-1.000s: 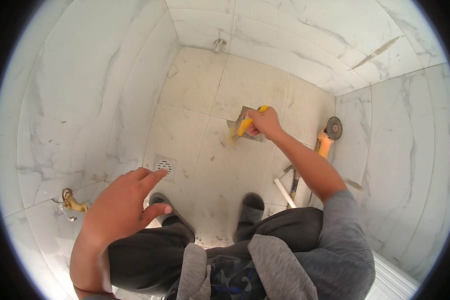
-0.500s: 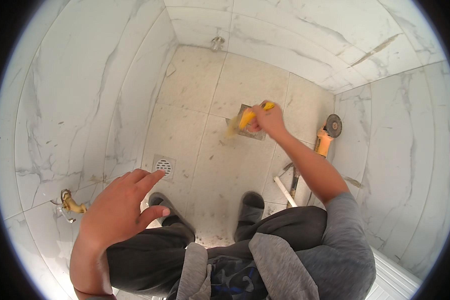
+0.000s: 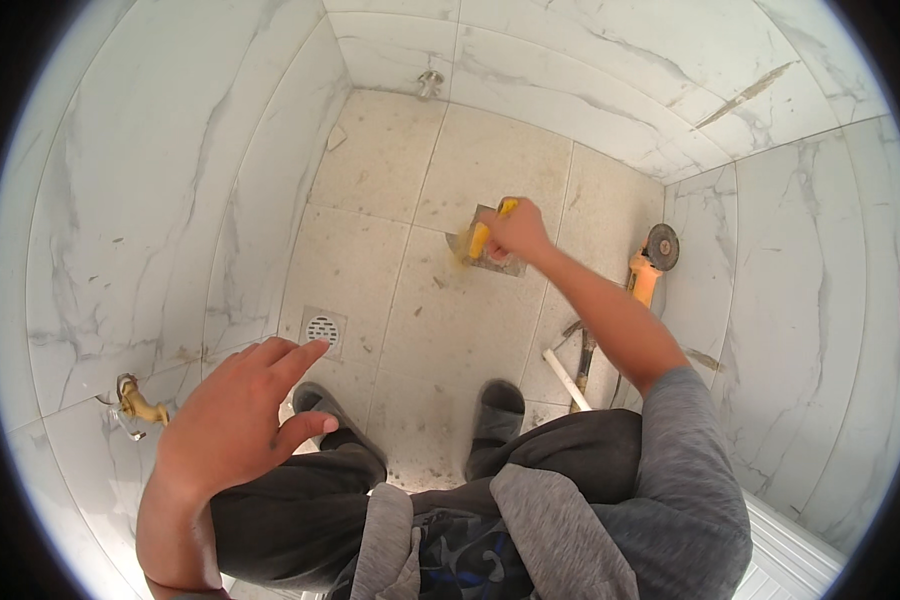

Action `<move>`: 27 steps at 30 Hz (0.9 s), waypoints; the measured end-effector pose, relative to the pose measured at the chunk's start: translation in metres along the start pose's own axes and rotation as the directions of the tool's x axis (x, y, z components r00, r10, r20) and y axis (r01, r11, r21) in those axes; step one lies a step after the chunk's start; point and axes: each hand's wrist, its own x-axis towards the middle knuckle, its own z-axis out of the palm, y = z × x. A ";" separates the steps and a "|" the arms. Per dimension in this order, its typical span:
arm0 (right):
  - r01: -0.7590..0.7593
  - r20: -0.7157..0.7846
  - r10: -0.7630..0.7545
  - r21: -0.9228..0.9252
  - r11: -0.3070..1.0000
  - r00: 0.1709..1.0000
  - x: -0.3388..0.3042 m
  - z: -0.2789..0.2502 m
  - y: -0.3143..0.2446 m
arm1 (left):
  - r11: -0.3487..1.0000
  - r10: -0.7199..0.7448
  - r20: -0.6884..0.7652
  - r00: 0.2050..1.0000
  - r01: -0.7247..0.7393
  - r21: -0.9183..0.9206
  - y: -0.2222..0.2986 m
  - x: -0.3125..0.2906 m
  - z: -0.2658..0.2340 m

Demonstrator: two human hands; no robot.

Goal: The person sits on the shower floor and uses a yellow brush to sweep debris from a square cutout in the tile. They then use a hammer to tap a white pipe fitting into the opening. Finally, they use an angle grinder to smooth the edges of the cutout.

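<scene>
My right hand (image 3: pixel 520 228) is closed around a yellow-handled brush (image 3: pixel 480 240), reaching out over the floor. Its tan bristle end is smeared by motion and lies at the left edge of a dark grey square (image 3: pixel 510 265) in the floor tiles, partly hidden by the hand. My left hand (image 3: pixel 245 405) hangs open at the lower left, thumb apart from the fingers, with nothing in it. From this view its index fingertip overlaps the edge of a round slotted floor drain (image 3: pixel 321 331).
An orange angle grinder (image 3: pixel 646 275) leans by the right wall. Below it lie a hammer (image 3: pixel 585 355) and a white pipe (image 3: pixel 566 380). A brass tap (image 3: pixel 142 402) juts from the left wall, a metal fitting (image 3: pixel 430 84) from the far wall. My sandalled feet (image 3: pixel 498 415) are on the floor.
My right hand and the brush have shifted slightly, the handle now more upright. The left hand stays about where it was. The whole view has moved a little.
</scene>
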 end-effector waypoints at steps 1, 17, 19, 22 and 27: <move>-0.067 0.073 0.072 -0.064 0.996 0.995 0.006 -0.013 -0.010 | 1.000 -0.005 0.002 1.000 0.005 0.004 0.000 -0.001 0.000; 0.689 0.540 -0.444 -0.439 0.576 0.715 -0.033 -0.028 -0.022 | 0.999 -0.019 0.003 1.000 0.019 -0.031 -0.001 -0.006 0.003; 0.640 0.576 -0.308 -0.564 0.522 0.758 -0.036 -0.047 -0.032 | 0.999 -0.024 0.016 1.000 0.024 -0.026 -0.001 -0.003 0.003; 0.558 0.516 -0.268 -0.564 0.609 0.814 -0.025 -0.053 -0.052 | 1.000 -0.029 0.043 0.999 0.029 -0.008 0.001 0.001 0.003; 0.584 0.504 -0.341 -0.471 0.661 0.793 -0.020 -0.019 -0.042 | 1.000 -0.025 0.043 0.999 0.025 0.017 0.005 0.004 0.002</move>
